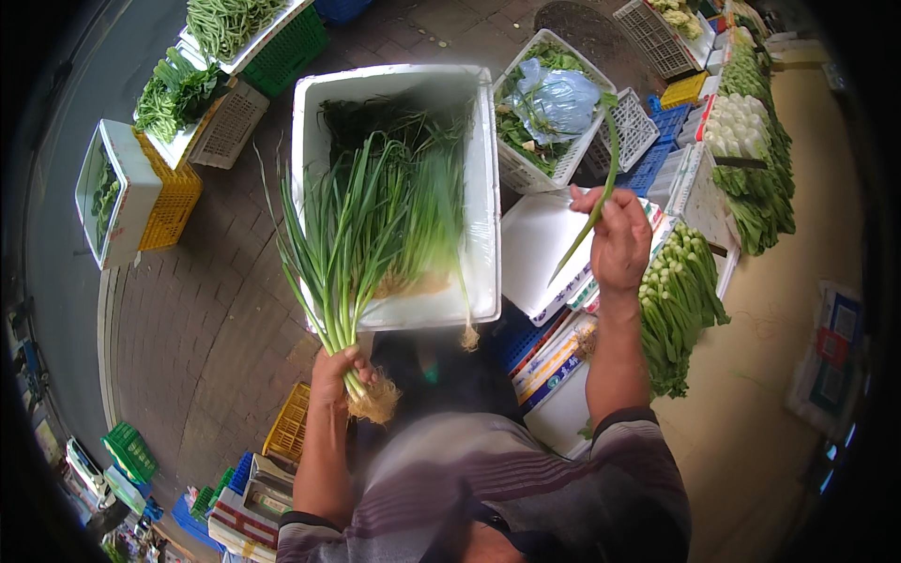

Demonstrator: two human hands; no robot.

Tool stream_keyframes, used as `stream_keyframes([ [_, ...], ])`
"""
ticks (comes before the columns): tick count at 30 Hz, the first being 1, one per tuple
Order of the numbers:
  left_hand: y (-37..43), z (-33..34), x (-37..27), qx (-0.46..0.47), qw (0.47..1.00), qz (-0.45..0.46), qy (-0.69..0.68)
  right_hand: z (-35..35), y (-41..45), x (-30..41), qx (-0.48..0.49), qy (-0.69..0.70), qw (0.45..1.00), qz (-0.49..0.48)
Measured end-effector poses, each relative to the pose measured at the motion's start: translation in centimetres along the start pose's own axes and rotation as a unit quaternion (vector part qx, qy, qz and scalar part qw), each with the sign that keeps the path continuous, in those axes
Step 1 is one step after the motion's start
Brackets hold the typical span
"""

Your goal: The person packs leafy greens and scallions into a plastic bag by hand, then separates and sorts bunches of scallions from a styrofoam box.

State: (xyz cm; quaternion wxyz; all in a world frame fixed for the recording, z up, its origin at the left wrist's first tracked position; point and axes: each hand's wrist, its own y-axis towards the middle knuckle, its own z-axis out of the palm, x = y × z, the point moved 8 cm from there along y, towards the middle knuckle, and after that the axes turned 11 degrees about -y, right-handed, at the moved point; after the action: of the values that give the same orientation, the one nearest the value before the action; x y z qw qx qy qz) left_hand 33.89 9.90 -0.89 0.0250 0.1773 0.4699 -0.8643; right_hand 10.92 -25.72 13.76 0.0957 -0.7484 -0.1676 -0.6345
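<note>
My left hand [341,373] grips a bunch of green onions [345,274] by the white stalks. Their stringy roots [373,401] stick out below the fist, and the leaves fan up over a white foam box [486,211]. Between the fingers and thumb of my right hand [619,236] is a single long green leaf [609,162], raised to the right of that box. More green onions [436,218] lie inside the box, leaves towards its far end. One stalk hangs over the near rim, its root ball [469,338] outside.
Right of the foam box, a white plastic crate [521,179] holds leafy scraps and a blue plastic bag [556,98]. Stacked foam lids [542,239] lie below it. Bundled leafy greens [676,310] line the right side. Yellow crates [169,197] and foam boxes stand left on brick paving [218,295].
</note>
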Motion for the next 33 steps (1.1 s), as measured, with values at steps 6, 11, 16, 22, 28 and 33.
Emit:
stream_keyframes([
  [6,-3.5,1.9,-4.1,0.02,0.996,0.078,0.039,-5.6,7.8,-12.1,-0.158,-0.36,0.917,0.068],
  [11,-4.2,0.4,-6.6,-0.01,0.991,0.127,0.035,13.9,-5.2,-22.0,0.146,-0.153,0.943,0.256],
  [16,-4.8,0.4,-7.7,-0.021,0.988,0.151,0.007,29.6,-17.0,-23.9,0.432,-0.352,0.79,0.255],
  [22,-4.0,-0.6,-7.1,-0.054,0.99,0.116,0.058,31.9,-19.8,-29.3,0.294,-0.538,0.78,0.126],
  [28,1.0,-3.2,-3.1,-0.075,0.991,0.072,0.08,25.6,-21.3,-22.9,0.209,-0.009,0.926,0.315],
  [33,2.7,-3.0,1.3,-0.066,0.995,0.014,0.078,25.7,-22.5,-16.4,0.248,0.109,0.901,0.339],
])
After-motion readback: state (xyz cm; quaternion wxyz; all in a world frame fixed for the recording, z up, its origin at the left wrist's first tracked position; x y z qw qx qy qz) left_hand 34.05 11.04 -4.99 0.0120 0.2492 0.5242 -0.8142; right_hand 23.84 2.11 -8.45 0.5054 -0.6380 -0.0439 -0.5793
